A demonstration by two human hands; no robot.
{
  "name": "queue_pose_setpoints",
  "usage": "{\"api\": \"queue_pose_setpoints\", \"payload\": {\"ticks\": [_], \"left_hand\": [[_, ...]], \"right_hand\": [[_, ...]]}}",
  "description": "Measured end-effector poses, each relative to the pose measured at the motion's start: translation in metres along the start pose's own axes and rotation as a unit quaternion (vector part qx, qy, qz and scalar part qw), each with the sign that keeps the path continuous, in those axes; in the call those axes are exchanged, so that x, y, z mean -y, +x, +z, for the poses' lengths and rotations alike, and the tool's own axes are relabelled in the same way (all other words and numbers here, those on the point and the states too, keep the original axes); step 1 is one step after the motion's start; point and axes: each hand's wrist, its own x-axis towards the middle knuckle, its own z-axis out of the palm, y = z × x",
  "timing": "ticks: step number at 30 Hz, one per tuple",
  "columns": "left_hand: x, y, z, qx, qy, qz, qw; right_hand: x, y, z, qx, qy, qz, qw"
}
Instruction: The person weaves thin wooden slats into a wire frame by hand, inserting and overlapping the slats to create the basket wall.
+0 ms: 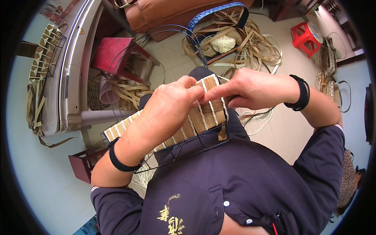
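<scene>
A half-woven basket (193, 124) lies across my lap, with flat tan strips and white twisted cord worked over a black wire frame (178, 156). Its thin arched wire handle (154, 27) rises over the far side. My left hand (168, 102) is closed over the basket's upper edge, fingers curled out of sight beneath it. At the basket's right end, my right hand (254, 89) reaches its index finger to the left fingertips. The other right fingers are bent around that end, and what they pinch is hidden. A short strip end (222, 133) hangs at the near corner.
Ahead on the floor sits a blue-handled basket (190, 23) with a cream cord bundle (223, 44), amid loose tan strips (262, 49). A red stool (306, 39) stands far right. To the left are a pinkish-red stool (113, 53), a bin (108, 94) and a metallic cabinet (68, 78).
</scene>
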Motion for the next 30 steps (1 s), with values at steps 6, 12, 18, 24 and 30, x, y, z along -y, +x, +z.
{"api": "queue_pose_setpoints", "payload": {"ticks": [6,12,18,24,30], "left_hand": [[-0.004,0.001,-0.002,0.015,-0.018,-0.024,0.999],[-0.005,0.004,-0.007,0.038,-0.002,-0.026,0.999],[-0.005,0.003,-0.009,0.042,-0.014,-0.030,0.999],[-0.006,0.004,-0.010,0.042,-0.026,-0.028,0.998],[0.001,0.005,-0.014,0.057,-0.032,-0.056,0.996]], "right_hand": [[0.010,-0.021,-0.015,-0.052,0.106,0.188,0.975],[-0.002,-0.015,-0.007,-0.079,0.088,0.162,0.980],[-0.018,-0.012,-0.008,-0.091,0.128,0.166,0.974],[-0.011,-0.003,-0.006,-0.067,0.103,0.156,0.980],[-0.001,0.001,-0.003,-0.070,0.172,0.174,0.967]]}}
